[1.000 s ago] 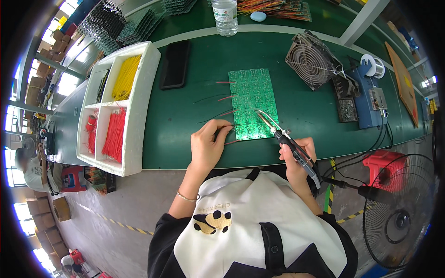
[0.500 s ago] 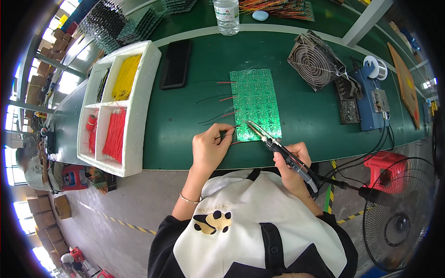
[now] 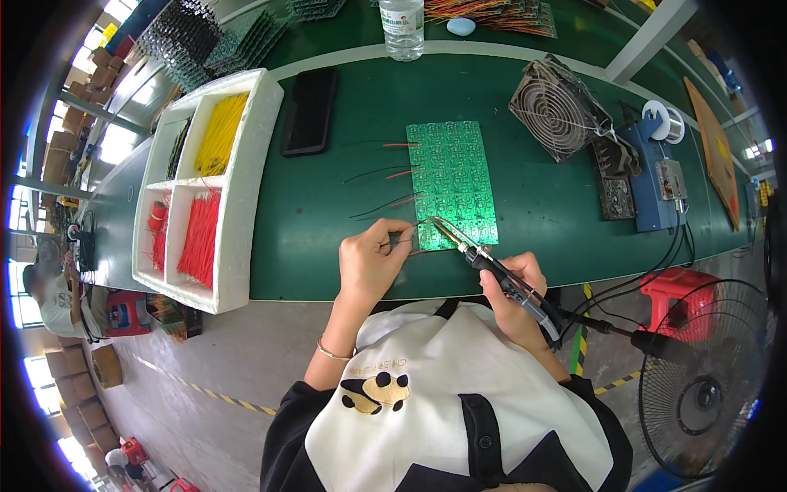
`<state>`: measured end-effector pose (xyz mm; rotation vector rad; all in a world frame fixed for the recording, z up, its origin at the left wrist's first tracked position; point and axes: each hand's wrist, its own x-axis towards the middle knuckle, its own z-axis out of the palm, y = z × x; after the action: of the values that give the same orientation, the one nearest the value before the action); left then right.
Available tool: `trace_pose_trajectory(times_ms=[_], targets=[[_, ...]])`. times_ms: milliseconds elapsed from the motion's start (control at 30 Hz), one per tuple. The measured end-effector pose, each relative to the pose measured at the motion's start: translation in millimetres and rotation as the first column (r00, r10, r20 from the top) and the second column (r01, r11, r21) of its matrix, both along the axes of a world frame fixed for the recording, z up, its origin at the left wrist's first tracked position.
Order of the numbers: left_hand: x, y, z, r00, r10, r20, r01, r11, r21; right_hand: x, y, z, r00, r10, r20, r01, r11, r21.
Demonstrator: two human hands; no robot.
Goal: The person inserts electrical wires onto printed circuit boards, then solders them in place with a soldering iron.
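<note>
A green circuit board panel (image 3: 452,168) lies flat on the green table in front of me. Red and black wires (image 3: 399,174) stick out from its left edge. My left hand (image 3: 369,256) is beside the board's lower left corner, thumb and forefinger pinched on a thin dark wire (image 3: 419,223) whose end reaches the board. In my right hand (image 3: 516,302) is a soldering iron (image 3: 490,264), its handle slanting up and left. The iron's tip is at the board near the wire's end; whether they touch is too small to tell.
To the left stands a white foam box (image 3: 256,189) of red and yellow wires, beside a black phone (image 3: 310,112). A water bottle (image 3: 402,31) stands at the back. On the right are a small fan (image 3: 553,111), a blue soldering station (image 3: 652,180) and its cables.
The soldering iron's tip has shifted slightly left and up, toward the wire held at the board's edge. My left hand keeps its pinch in nearly the same place.
</note>
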<state>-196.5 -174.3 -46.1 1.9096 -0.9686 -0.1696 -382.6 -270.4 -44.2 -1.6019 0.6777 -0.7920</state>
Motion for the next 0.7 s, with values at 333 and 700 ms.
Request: trace_pose_trajectory(times_ms=[333,700], targets=[[1.0,0.4,-1.2,1.000,0.012,0.016,-0.013,1.000,0.013,-1.4,1.7,-3.0,0.999,-0.040,0.034,0.039,0.999,0.021],[1.2,-0.2,-1.1,1.000,0.019,0.006,-0.019,1.000,0.012,-2.6,1.0,-4.7,0.999,-0.032,0.029,0.033,0.999,-0.002]])
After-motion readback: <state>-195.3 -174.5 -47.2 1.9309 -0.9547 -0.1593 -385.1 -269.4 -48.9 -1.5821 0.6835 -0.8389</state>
